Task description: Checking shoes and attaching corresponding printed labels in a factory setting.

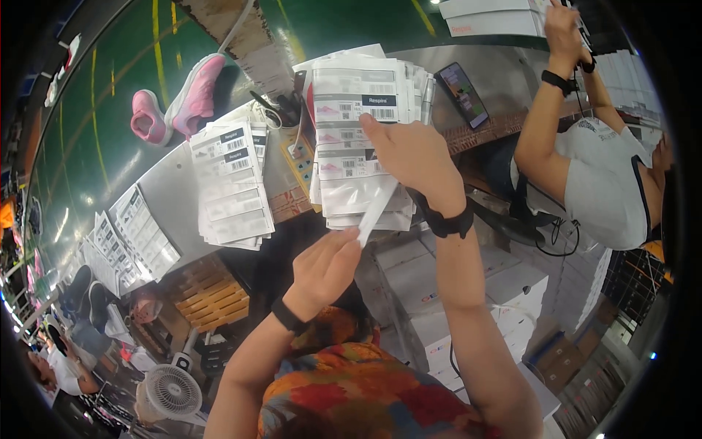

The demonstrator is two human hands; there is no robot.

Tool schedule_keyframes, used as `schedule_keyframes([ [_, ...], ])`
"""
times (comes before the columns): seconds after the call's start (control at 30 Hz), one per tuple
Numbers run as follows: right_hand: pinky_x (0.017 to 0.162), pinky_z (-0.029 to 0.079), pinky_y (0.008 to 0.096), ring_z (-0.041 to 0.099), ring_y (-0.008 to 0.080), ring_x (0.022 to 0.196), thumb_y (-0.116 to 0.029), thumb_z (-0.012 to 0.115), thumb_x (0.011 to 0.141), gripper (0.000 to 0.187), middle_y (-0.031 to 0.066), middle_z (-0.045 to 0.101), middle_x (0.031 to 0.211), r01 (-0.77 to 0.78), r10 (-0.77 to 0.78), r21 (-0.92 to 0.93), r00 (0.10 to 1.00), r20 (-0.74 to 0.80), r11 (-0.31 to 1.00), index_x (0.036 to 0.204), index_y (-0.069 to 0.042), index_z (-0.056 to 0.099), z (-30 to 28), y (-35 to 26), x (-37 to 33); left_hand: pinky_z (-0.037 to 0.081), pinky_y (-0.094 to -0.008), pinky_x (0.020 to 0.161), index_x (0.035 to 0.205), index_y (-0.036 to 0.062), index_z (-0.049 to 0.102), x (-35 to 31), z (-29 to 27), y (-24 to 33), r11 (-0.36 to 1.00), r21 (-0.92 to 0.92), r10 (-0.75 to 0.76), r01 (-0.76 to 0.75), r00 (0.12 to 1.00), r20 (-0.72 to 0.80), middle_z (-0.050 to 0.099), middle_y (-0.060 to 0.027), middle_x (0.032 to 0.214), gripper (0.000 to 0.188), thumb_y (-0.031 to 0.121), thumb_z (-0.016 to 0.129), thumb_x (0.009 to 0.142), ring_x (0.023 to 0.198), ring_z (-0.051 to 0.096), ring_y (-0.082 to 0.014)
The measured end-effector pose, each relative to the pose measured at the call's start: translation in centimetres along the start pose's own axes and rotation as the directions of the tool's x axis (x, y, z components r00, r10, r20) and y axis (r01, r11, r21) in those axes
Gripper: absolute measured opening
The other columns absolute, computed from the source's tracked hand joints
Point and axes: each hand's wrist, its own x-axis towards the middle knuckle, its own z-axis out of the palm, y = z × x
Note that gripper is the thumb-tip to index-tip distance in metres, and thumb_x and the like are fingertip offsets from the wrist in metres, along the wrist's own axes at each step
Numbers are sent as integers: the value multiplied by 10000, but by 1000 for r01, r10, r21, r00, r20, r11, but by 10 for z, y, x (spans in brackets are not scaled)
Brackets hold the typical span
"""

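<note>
My left hand (325, 265) is closed, pinching the lower end of a narrow white strip (375, 212). This strip slants up toward my right hand (418, 157), where its upper end meets the label sheets. My right hand rests on a thick stack of printed label sheets (356, 80), one finger stretched across the top sheet; its other fingers are mostly hidden. Pictures of pink shoes, dark bars and barcodes mark the top sheet. Left of this stack lies another pile of label sheets (232, 194), and further left are fanned-out label sheets (144, 230).
Two pink sneakers (191, 99) stand on the green belt (88, 124). A phone (461, 95) lies right of the stack. A co-worker (596, 175) is at the right, near a shoe box (491, 18). White boxes (472, 293) are stacked below; a fan (172, 390) is lower left.
</note>
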Motion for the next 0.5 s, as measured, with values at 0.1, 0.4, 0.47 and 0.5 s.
schedule_keyframes([
  [0.1, 544, 498, 451, 628, 366, 577, -435, 460, 980, 432, 133, 632, 609, 64, -61, -77, 997, 51, 995, 895, -104, 724, -7, 8, 2, 521, -254, 565, 904, -9, 664, 8, -34, 26, 926, -111, -366, 362, 930, -25, 685, -110, 732, 131, 7, 738, 798, 595, 671, -175],
  [0.4, 817, 500, 313, 641, 170, 890, -307, 298, 1060, 462, 118, 685, 969, -54, -150, 886, 979, 137, 461, 1168, 12, 615, -55, -32, -69, 401, -164, 507, 863, -3, 620, 19, -136, 58, 603, -556, -685, 571, 728, 4, 649, -19, 685, 120, -55, 717, 813, 570, 562, -31],
  [0.47, 799, 487, 277, 629, 133, 887, -414, 284, 1027, 563, 77, 679, 995, -141, -178, 934, 962, 208, 330, 1140, 22, 621, -71, -60, -93, 414, -169, 516, 871, -6, 622, 20, -148, 57, 645, -534, -655, 546, 755, -19, 648, -16, 684, 118, -58, 713, 816, 585, 574, -35],
  [0.5, 796, 477, 258, 611, 107, 888, -343, 480, 986, 411, 53, 668, 984, -190, -207, 953, 948, 240, 235, 1105, 20, 631, -76, -72, -99, 426, -173, 526, 878, -8, 624, 21, -153, 57, 671, -519, -629, 530, 777, -20, 647, -14, 682, 116, -61, 708, 818, 600, 586, -40],
])
